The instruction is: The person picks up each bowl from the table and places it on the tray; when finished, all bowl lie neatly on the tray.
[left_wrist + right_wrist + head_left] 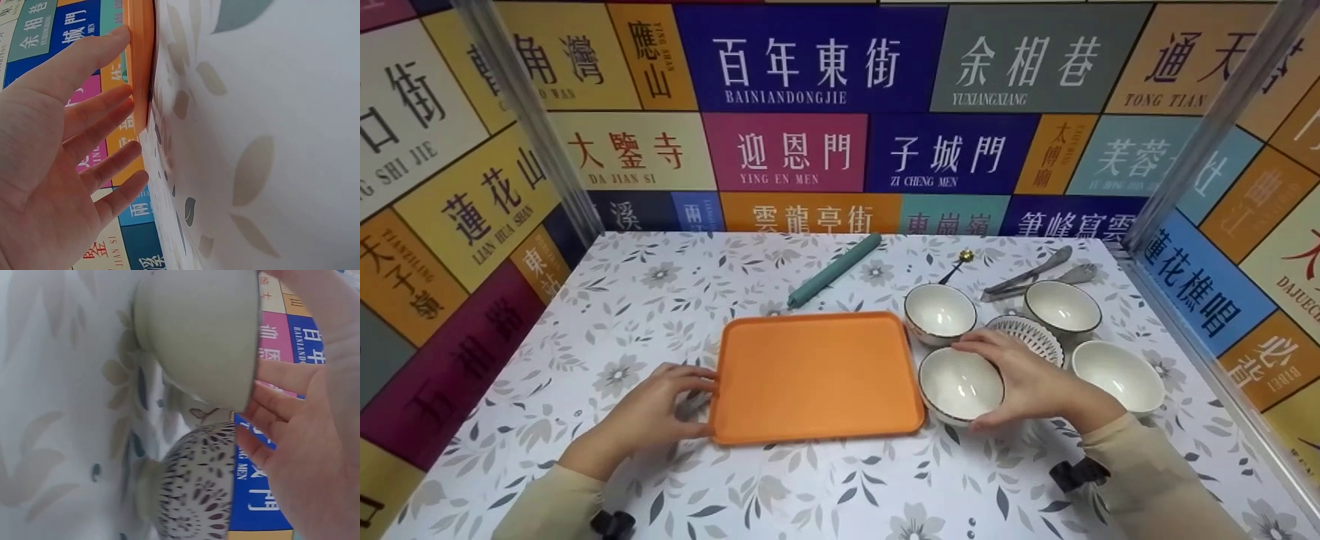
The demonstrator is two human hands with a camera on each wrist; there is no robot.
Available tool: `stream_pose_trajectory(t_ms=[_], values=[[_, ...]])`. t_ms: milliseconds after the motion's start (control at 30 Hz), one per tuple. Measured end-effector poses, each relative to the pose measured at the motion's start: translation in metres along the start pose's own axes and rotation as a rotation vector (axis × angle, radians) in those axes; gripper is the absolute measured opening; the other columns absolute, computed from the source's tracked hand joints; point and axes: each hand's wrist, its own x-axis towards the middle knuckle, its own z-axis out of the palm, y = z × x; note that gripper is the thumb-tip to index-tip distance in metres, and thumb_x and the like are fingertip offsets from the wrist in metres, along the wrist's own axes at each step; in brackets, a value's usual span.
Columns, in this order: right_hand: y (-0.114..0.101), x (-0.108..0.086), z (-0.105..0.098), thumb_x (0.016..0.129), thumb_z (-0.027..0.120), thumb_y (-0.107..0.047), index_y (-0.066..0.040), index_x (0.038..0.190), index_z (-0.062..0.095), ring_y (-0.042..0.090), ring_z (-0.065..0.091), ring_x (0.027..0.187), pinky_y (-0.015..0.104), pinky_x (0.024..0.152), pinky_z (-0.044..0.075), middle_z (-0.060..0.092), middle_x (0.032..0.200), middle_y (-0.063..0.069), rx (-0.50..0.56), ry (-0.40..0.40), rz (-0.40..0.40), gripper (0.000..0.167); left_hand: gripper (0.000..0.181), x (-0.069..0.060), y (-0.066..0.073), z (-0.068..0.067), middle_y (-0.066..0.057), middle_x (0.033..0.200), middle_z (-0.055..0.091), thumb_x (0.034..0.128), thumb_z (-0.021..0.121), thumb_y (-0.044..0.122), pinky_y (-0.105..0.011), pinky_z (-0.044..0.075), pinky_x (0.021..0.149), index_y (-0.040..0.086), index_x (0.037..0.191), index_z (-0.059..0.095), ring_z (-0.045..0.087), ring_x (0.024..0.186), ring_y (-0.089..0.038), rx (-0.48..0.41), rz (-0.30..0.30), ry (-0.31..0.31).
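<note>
An orange tray (817,379) lies flat on the table. My left hand (671,405) is at its left edge; in the left wrist view that hand (62,146) has its fingers loosely extended, thumb and fingertips at the tray's rim (140,62). By the tray's right edge is a white bowl (960,386) with a dark rim. My right hand (1024,375) holds this bowl from its right side, thumb near and fingers far. The right wrist view shows fingers (281,402) along the bowl's rim, and a patterned bowl (197,489) just beside.
More white bowls (940,311) (1063,306) (1117,376) stand around the patterned bowl (1027,337). Behind them lie a small spoon with a gold end (965,256) and grey utensils (1035,274). A green roll (836,270) lies behind the tray. Sign-printed walls (810,60) enclose the table.
</note>
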Motion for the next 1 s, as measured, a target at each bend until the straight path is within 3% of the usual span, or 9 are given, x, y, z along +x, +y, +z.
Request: stream_pose_trajectory(t_ms=[233,333,500,700,900,1000], values=[[-0.002,-0.001,0.002,0.053,0.098,-0.051,-0.007,0.144,0.058,0.037,0.048,0.134,0.069,0.11,0.041,0.053,0.145,0.013,0.031,0.083,0.013,0.109,0.057,0.0,0.0,0.001,0.001,0.14,0.065,0.0721,0.093,0.036,-0.058,0.044,0.115,0.018,0.123,0.075,0.054,0.132,-0.027,-0.01,-0.008,0.004],[-0.006,0.002,0.0,0.052,0.1,-0.045,-0.006,0.145,0.057,0.037,0.047,0.135,0.069,0.111,0.042,0.051,0.146,0.014,0.065,0.096,0.015,0.109,0.057,0.001,0.0,0.0,0.002,0.14,0.065,0.0722,0.093,0.036,-0.058,0.043,0.115,0.019,0.124,0.075,0.053,0.133,-0.026,-0.012,-0.021,0.002],[-0.016,0.009,-0.001,0.053,0.1,-0.047,-0.006,0.145,0.057,0.035,0.048,0.135,0.066,0.111,0.043,0.051,0.147,0.012,0.095,0.112,0.016,0.11,0.057,0.001,0.001,-0.001,0.003,0.141,0.064,0.0735,0.093,0.035,-0.058,0.043,0.116,0.019,0.125,0.074,0.053,0.134,-0.026,-0.014,-0.027,-0.003],[-0.034,0.026,0.01,0.053,0.101,-0.046,-0.007,0.145,0.057,0.032,0.051,0.133,0.063,0.111,0.045,0.051,0.146,0.009,0.145,0.135,0.009,0.11,0.056,-0.001,0.001,-0.002,0.001,0.14,0.065,0.0729,0.093,0.033,-0.059,0.043,0.115,0.017,0.124,0.075,0.053,0.133,-0.028,-0.016,-0.014,0.004],[-0.056,0.049,0.027,0.054,0.098,-0.056,-0.016,0.15,0.054,0.03,0.049,0.138,0.06,0.113,0.044,0.049,0.15,0.006,0.176,0.113,0.073,0.113,0.059,0.0,0.0,-0.002,0.001,0.141,0.065,0.0705,0.095,0.033,-0.059,0.042,0.115,0.019,0.124,0.075,0.053,0.134,-0.028,-0.012,-0.025,-0.004],[-0.065,0.062,0.036,0.054,0.098,-0.056,-0.014,0.149,0.055,0.03,0.048,0.139,0.058,0.114,0.044,0.049,0.15,0.006,0.194,0.115,0.098,0.113,0.06,0.002,0.002,-0.003,0.003,0.141,0.065,0.07,0.095,0.032,-0.059,0.041,0.116,0.02,0.125,0.075,0.053,0.135,-0.027,-0.016,-0.044,-0.013]])
